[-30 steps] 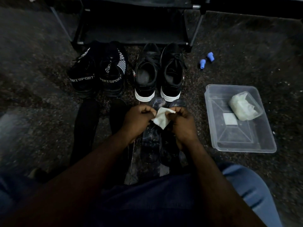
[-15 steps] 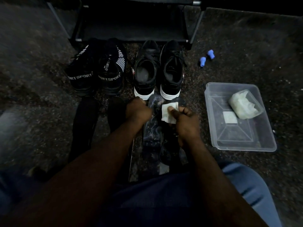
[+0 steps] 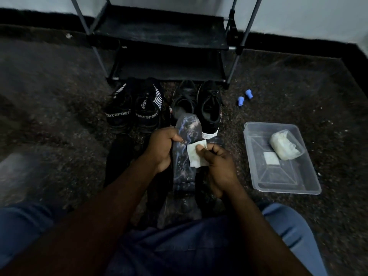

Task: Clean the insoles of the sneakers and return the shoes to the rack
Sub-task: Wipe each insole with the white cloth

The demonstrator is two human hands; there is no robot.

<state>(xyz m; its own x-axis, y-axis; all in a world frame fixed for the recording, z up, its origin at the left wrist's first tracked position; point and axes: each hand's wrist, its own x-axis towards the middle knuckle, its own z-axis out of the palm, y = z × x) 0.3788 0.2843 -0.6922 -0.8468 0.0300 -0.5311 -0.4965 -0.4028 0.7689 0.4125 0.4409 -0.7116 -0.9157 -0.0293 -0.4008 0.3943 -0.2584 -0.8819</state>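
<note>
Head view, floor inventory. Patterned insole (image 3: 187,134): centre, toe end toward 12 o'clock, left hand (image 3: 161,150) gripping its left edge with curled fingers. White wipe (image 3: 196,159): pinched between thumb and fingers of right hand (image 3: 218,168), against the insole's right side. White-soled black sneakers (image 3: 211,110): 12 o'clock. SPORT sneakers (image 3: 146,110): 11 o'clock. Both pairs stand on the floor before the shoe rack (image 3: 159,34). Clear tub (image 3: 278,176): 3 o'clock, containing a wipe packet (image 3: 285,145).

clear glossy plastic tub (image 3: 258,176) – white cloth-like wipe (image 3: 195,159) – matt, speckled insole (image 3: 188,128).
</note>
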